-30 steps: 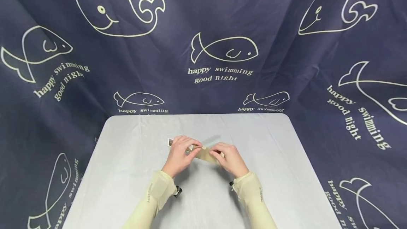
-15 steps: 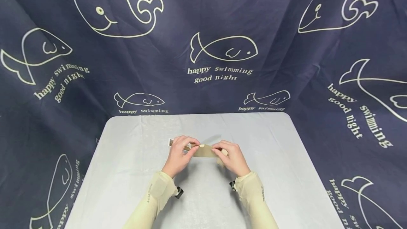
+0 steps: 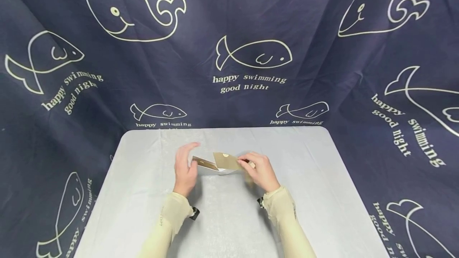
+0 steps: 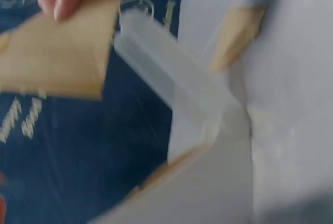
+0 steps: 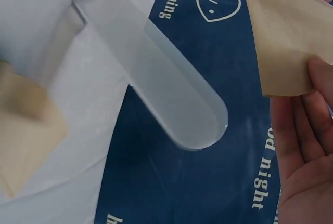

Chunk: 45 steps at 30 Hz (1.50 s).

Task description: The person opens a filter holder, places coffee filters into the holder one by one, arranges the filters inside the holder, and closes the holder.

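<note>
My right hand (image 3: 261,169) pinches a flat brown paper coffee filter (image 3: 226,161) at its right end, thumb in front. Its crimped edge shows in the right wrist view, where the filter (image 5: 283,42) hangs from the fingers. To the left, my left hand (image 3: 185,172) has its fingers spread, thumb right by a white-edged holder (image 3: 211,167) with brown paper inside. From that holder a long translucent plastic handle (image 5: 166,83) with a rounded end sticks out.
A second brown paper piece (image 4: 237,34) lies on the pale tabletop (image 3: 229,218) below the handle. Dark blue cloth (image 3: 251,19) printed with fish and whales hangs round the table's back and sides.
My left hand has let go of the filter and moved left, its fingers spreading. The right hand still holds the filter, whose left end now stands free and higher.
</note>
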Tool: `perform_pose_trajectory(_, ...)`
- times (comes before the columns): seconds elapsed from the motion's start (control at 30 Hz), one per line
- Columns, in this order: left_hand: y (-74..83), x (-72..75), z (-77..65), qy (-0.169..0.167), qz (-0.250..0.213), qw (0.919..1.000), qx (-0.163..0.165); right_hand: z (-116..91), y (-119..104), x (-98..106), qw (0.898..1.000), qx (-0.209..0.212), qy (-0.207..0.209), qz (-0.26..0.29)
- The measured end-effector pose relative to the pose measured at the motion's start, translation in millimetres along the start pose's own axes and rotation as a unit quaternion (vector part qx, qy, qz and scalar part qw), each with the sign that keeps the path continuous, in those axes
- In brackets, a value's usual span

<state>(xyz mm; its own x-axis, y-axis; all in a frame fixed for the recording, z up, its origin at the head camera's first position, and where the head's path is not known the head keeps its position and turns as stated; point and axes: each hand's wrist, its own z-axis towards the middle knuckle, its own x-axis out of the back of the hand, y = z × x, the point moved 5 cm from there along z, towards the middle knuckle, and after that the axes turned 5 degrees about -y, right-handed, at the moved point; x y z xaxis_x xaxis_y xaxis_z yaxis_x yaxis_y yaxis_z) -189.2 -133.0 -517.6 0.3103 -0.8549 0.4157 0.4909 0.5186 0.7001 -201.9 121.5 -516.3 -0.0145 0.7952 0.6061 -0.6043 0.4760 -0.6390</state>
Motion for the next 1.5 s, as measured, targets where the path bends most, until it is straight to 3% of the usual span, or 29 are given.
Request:
perform_pose_trajectory(0.07,-17.5,9.2,-0.5,0.008,0.0,0.9981,0.062,9.1,-0.8,-2.1,1.0,0.006,0.005,0.003)
perform_pose_trajectory(0.17,-39.5,12.3,-4.7,-0.018,-0.018,0.9891,0.145,20.7,-2.8,-7.3,1.0,0.015,0.01,0.01)
perform_pose_trajectory(0.27,-53.8,3.9,-11.3,-0.066,-0.039,0.9796,0.186,28.1,-3.9,-13.2,0.999,0.022,0.016,0.017)
perform_pose_trajectory(0.37,-62.2,-8.6,-16.6,-0.102,-0.058,0.9748,0.189,32.3,-4.6,-20.3,0.999,0.025,0.022,0.018)
perform_pose_trajectory(0.5,-71.6,-18.8,-23.7,-0.106,-0.057,0.9734,0.195,36.8,-7.1,-36.8,1.0,0.026,0.009,0.008)
perform_pose_trajectory(0.67,-81.4,-31.0,-34.9,-0.113,0.028,0.9693,0.217,38.4,-9.2,-57.0,0.999,0.034,-0.021,-0.018)
perform_pose_trajectory(0.8,-83.3,-35.8,-36.1,-0.099,0.076,0.9724,0.197,37.2,-8.2,-69.2,0.999,0.028,-0.034,-0.031)
perform_pose_trajectory(0.93,-82.6,-37.6,-33.2,-0.077,0.081,0.9753,0.19,35.0,-3.6,-78.8,0.998,0.008,-0.046,-0.05)
perform_pose_trajectory(1.2,-85.1,-38.5,-31.3,-0.064,0.108,0.9712,0.203,28.7,7.4,-100.9,0.995,-0.032,-0.072,-0.061)
perform_pose_trajectory(1.5,-85.0,-41.0,-28.1,-0.057,0.098,0.9714,0.208,25.9,13.8,-114.2,0.989,-0.04,-0.101,-0.105)
